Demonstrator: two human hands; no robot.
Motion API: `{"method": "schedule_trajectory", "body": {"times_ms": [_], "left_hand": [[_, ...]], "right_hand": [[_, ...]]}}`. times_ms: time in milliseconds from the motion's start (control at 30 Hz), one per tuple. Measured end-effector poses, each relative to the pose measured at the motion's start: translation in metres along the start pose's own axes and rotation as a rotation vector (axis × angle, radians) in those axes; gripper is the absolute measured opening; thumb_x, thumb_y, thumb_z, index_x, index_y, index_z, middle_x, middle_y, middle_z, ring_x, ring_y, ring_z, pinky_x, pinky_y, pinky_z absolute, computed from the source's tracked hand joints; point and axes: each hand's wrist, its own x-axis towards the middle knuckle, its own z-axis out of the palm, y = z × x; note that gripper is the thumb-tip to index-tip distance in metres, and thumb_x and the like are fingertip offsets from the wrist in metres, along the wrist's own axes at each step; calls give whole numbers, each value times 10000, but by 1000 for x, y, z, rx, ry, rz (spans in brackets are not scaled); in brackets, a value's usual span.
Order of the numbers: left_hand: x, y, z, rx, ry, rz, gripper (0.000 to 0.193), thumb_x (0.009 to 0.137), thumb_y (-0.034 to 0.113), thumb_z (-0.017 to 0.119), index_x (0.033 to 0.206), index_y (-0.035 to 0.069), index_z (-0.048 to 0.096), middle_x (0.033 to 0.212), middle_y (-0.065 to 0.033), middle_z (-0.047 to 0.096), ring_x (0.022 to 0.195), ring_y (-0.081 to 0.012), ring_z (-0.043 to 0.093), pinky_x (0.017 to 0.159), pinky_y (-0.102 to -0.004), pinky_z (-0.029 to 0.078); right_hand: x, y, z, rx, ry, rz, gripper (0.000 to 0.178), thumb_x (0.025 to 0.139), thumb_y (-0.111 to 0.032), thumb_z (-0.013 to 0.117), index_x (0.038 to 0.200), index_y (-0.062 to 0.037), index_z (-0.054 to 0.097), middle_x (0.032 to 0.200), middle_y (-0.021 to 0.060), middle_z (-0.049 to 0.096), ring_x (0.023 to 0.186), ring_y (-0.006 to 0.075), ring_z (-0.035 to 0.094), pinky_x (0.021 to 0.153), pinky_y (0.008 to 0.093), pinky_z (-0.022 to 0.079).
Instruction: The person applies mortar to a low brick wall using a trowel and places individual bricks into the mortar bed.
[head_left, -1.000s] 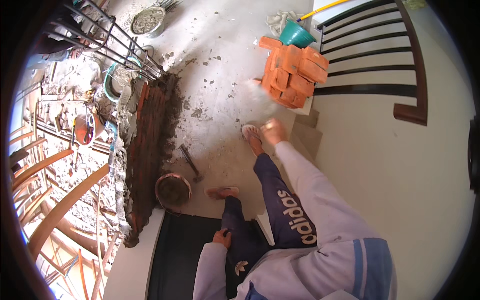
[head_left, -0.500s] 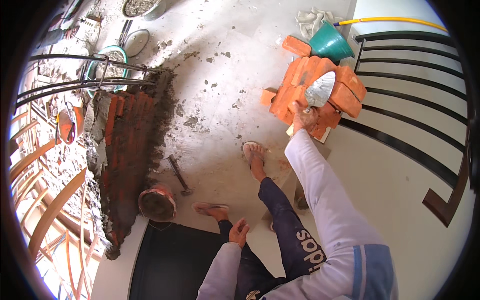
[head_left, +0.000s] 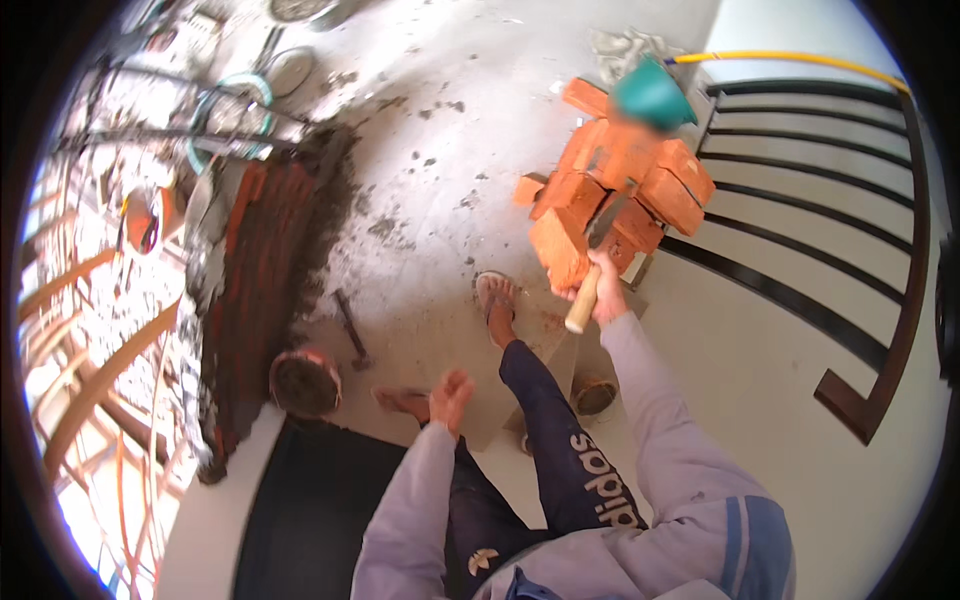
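Note:
My right hand point(head_left: 603, 292) is closed around the wooden handle of a trowel point(head_left: 592, 262), whose metal blade points up against a pile of orange bricks point(head_left: 625, 170). One brick point(head_left: 556, 243) at the pile's near edge lies right against my fingers; I cannot tell whether it is lifted. My left hand point(head_left: 452, 392) hovers above my left knee, fingers spread and holding nothing. My sandalled feet point(head_left: 494, 296) stand on the concrete floor between the pile and a low brick wall.
A low brick wall point(head_left: 262, 290) with wet mortar runs along the left. A hammer point(head_left: 350, 328) and a round mortar pan point(head_left: 304, 384) lie beside it. A teal bucket point(head_left: 650, 94) and yellow hose point(head_left: 790, 63) sit behind the bricks. A black railing point(head_left: 800, 215) is on the right.
My right hand went up to the brick pile with the trowel and now sits at its near edge. My left hand rose off my thigh and opened.

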Motion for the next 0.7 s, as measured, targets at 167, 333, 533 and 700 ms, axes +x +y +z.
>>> {"method": "schedule_trajectory", "body": {"times_ms": [167, 333, 533, 700], "left_hand": [[-59, 122, 47, -420, -183, 214, 641, 863, 302, 723, 1392, 64, 449, 1286, -63, 571, 1113, -165, 571, 992, -394, 427], [-141, 142, -13, -711, -119, 364, 407, 877, 258, 717, 1227, 109, 573, 1100, 32, 631, 945, -91, 605, 886, -313, 495], [-231, 128, -146, -771, 193, 594, 457, 864, 208, 720, 1274, 74, 569, 1063, 17, 645, 915, -89, 607, 799, -284, 507], [-256, 120, -279, -489, -102, 758, 551, 860, 191, 722, 1352, 39, 525, 1031, 17, 652, 877, -75, 590, 771, -255, 484]], "right_hand": [[-101, 18, 52, 83, -716, 513, 651, 894, -444, 490, 1365, 0, 416, 1219, 244, 588, 1057, 398, 637, 765, 559, 585], [-194, 26, 156, -270, -949, 651, 677, 892, -477, 518, 1358, 3, 418, 1222, 240, 582, 1038, 371, 650, 760, 518, 602], [-290, 69, 269, -905, -989, 106, 296, 827, -226, 766, 937, -19, 585, 1265, 223, 575, 1033, 308, 659, 750, 416, 614], [-347, 134, 369, -1028, -1232, -26, 373, 723, -163, 858, 772, -55, 505, 1299, 246, 552, 1028, 297, 658, 774, 395, 608]]}}
